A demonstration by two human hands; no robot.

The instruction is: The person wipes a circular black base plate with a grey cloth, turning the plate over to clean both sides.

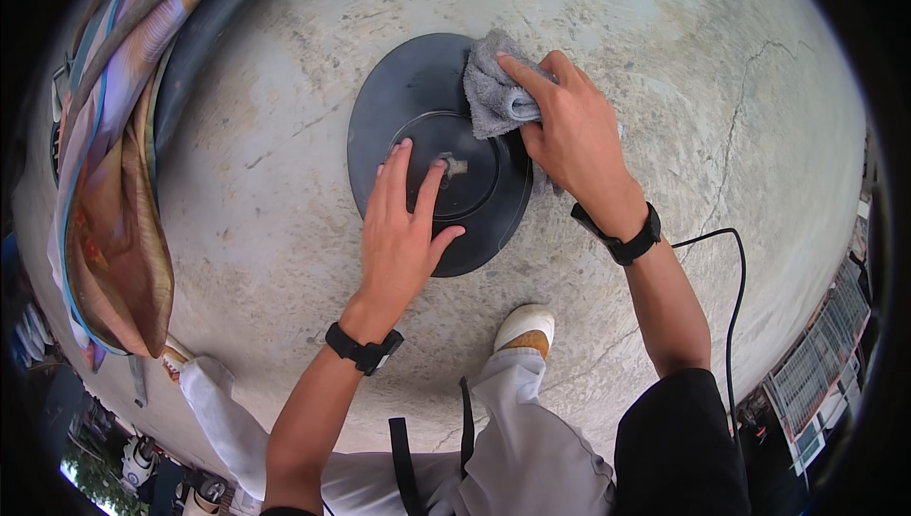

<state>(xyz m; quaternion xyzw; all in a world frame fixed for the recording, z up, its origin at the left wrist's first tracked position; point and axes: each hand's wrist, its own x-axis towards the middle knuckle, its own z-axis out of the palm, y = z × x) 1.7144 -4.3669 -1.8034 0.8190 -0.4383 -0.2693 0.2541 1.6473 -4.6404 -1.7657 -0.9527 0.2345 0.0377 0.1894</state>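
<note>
Head view, from the left: a patterned sheet (123, 260) hangs in loose folds near a thick dark tube (204, 32), both well apart from the disc. Next comes the left hand (399, 246), palm down with fingers spread and thumb held out; it grips nothing, its fingertips resting on the black disc (394, 89). That disc lies flat on the concrete floor (256, 184), in front of the person, with a small pale patch at its middle that may be a hole. If the left hand presses too lightly, a hard rub at the edge could spin the disc or slide it, scraping its underside on the rough floor. Over the disc's upper right rim sits a bunched grey cloth (489, 80); should it drag on the floor, it could carry grit back and scratch the surface. Below it, a white-toed shoe (525, 324) stands near the disc, close enough to be bumped if the disc slips. The right hand (579, 137) is half curled and has hold of the cloth, index finger stretched along it; the palm side is hidden. Farther right, a black cable (737, 298) loops beside the forearm and could snag on a wide sweep.
</note>
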